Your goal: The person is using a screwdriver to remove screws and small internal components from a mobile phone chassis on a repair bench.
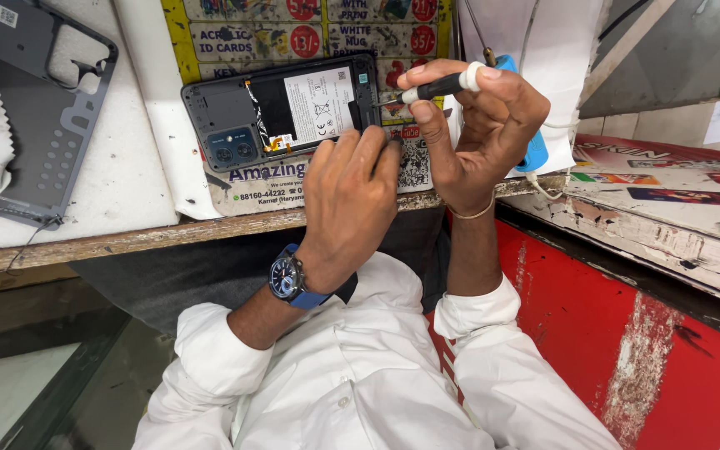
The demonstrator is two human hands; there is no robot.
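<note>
So the desk is a worn white top with a wooden front edge, a grey phone back cover lying off at its left end and an opened phone with the back off, battery and camera module showing, sitting near the middle on some printed sheets. Left hand, with a blue-strapped watch on the wrist, has its fingers pressed together on the phone's lower right edge. Right hand has its fingers pinching a small black-handled screwdriver, tip at the phone's right end.

Screwdriver tip behind left hand fingers; grey back cover cut off at top edge.
</note>
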